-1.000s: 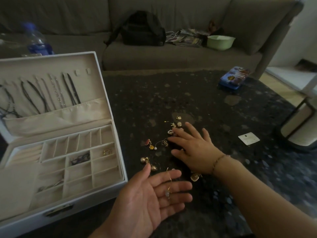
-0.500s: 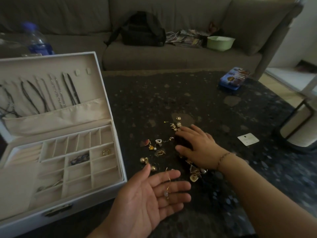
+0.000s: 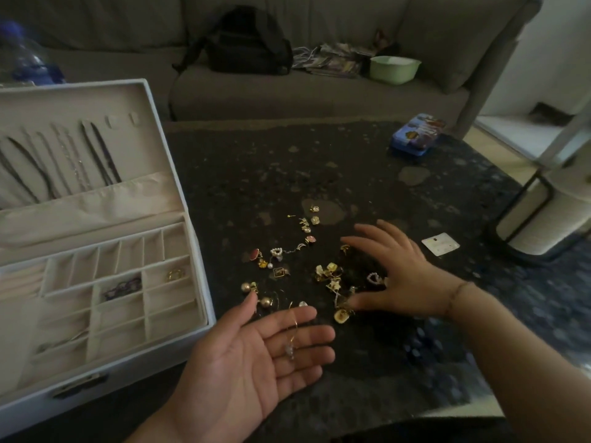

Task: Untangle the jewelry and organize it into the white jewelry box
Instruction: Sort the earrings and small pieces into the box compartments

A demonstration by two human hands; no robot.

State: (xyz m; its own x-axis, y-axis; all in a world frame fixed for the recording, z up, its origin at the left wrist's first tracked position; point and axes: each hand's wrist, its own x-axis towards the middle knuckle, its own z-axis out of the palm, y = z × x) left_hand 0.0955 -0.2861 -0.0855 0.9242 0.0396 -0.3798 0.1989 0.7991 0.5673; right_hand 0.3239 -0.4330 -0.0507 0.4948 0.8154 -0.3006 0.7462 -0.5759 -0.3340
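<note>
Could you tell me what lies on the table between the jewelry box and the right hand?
Loose earrings scattered on the dark table, between box and right hand, in the head view.

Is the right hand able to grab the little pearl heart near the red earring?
Probably yes. The right hand hovers open over the gold pile, and the pearl heart lies bare on the dark table to its left. Nothing covers it; only loose earrings lie between.

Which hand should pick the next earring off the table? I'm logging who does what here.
Probably the right hand: it is spread, palm down, over the loose earrings on the table. The left hand lies palm up, already cradling a hoop earring on its fingers.
</note>
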